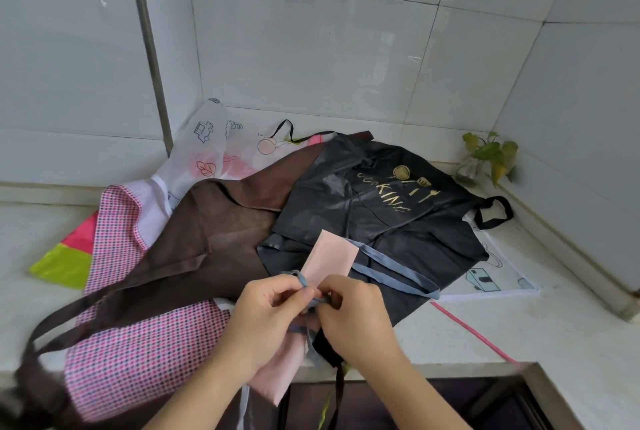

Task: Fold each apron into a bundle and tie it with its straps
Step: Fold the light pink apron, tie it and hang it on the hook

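Low in the middle of the frame, both hands meet over the pink apron bundle [329, 256]. The left hand [266, 311] and right hand [353, 315] each pinch the grey-blue strap [391, 277] between curled fingers. The bundle's long axis runs up-right from the fingers; its loose strap trails right across the black apron [398, 207] on the counter [519, 325].

**Hidden and cut off**

The knot in the thin grey-blue strap [391, 273] is hidden behind curled fingers [298, 294]. The folded pale pink apron bundle [277, 374] lies mostly under both wrists. The small leafy green plant [491, 155] is blurred (its container unclear).
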`<move>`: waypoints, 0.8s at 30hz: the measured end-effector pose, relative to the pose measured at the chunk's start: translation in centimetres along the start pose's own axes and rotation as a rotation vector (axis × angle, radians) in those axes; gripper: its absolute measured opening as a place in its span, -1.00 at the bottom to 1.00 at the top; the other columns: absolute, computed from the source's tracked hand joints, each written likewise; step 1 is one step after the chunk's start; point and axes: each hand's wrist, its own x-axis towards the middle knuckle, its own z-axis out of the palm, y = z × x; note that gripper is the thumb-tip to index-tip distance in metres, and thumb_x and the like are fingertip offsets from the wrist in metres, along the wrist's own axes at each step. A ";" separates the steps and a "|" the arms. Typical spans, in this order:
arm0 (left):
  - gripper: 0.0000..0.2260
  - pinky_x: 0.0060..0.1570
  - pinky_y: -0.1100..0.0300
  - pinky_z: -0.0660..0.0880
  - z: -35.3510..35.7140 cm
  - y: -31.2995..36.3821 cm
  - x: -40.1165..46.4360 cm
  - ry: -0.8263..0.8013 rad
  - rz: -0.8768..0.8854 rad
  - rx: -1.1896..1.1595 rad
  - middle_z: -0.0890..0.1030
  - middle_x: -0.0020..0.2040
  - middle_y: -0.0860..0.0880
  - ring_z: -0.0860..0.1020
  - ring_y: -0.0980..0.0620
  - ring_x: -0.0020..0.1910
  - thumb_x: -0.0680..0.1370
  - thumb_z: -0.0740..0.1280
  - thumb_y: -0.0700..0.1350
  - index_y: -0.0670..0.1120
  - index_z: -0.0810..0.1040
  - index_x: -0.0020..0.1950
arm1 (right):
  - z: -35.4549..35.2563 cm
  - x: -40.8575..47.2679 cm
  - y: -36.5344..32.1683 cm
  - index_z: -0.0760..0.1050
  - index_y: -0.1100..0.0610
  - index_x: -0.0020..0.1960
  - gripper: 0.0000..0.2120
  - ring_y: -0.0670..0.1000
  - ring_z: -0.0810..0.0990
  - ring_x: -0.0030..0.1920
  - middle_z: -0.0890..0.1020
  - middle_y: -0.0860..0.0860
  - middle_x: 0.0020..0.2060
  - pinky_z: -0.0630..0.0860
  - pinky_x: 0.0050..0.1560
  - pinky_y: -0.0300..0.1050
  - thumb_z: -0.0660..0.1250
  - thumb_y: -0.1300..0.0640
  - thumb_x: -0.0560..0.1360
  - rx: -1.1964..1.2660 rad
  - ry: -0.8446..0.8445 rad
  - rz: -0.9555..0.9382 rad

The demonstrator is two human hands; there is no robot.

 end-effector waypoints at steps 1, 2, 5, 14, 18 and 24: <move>-0.79 -0.08 0.16 0.62 -0.1 -0.1 0.0 0.022 -0.013 -0.021 0.72 -0.13 -0.11 0.68 0.04 -0.11 0.62 0.40 -0.24 -0.01 0.78 -0.10 | -0.7 0.1 -0.2 0.60 -0.01 -0.20 -0.91 -0.05 0.51 -0.36 0.59 0.00 -0.39 0.46 -0.35 -0.16 0.44 0.14 0.46 0.086 -0.048 0.004; -0.79 -0.11 0.20 0.60 -0.2 -0.1 0.1 0.036 -0.023 -0.033 0.71 -0.17 -0.12 0.66 0.07 -0.15 0.62 0.40 -0.24 -0.03 0.77 -0.11 | -1.5 0.2 -0.1 0.62 0.00 -0.21 -0.89 -0.08 0.51 -0.38 0.61 0.02 -0.38 0.44 -0.35 -0.22 0.49 0.13 0.47 0.160 -0.095 0.011; -0.82 -0.11 0.19 0.58 -0.3 -0.4 0.3 0.034 -0.038 0.007 0.68 -0.19 -0.13 0.62 0.07 -0.18 0.62 0.42 -0.19 0.00 0.78 -0.10 | -3.2 0.5 0.4 0.63 0.05 -0.21 -0.86 -0.05 0.60 -0.41 0.65 0.06 -0.36 0.51 -0.33 -0.18 0.55 0.10 0.48 0.263 -0.193 0.083; -0.80 -0.12 0.14 0.54 0.2 -0.1 0.3 0.125 -0.064 0.216 0.66 -0.24 -0.02 0.65 -0.01 -0.14 0.64 0.40 -0.08 -0.04 0.67 -0.18 | -4.3 0.6 0.7 0.66 0.32 -0.09 -0.72 0.16 0.63 0.19 0.68 0.19 0.02 0.47 0.36 0.11 0.30 0.12 0.59 0.823 -0.228 0.201; -0.75 -0.21 0.35 0.49 0.1 -0.2 0.5 0.249 -0.031 0.369 0.62 -0.20 0.12 0.62 0.15 -0.14 0.62 0.41 -0.08 0.00 0.66 -0.27 | -4.2 0.3 0.5 0.58 0.19 -0.30 -0.58 0.21 0.62 -0.05 0.59 0.21 -0.24 0.59 0.20 0.17 0.21 0.16 0.70 1.098 -0.141 0.362; -0.67 -0.27 0.33 0.42 -0.7 -0.5 1.1 0.375 -0.022 0.605 0.57 -0.24 0.03 0.56 0.12 -0.24 0.59 0.43 -0.16 -0.13 0.59 -0.38 | -4.1 0.3 2.2 0.50 0.22 -0.23 -0.68 0.12 0.54 -0.27 0.42 0.15 -0.40 0.67 -0.14 0.05 0.23 0.21 0.70 1.027 0.073 0.591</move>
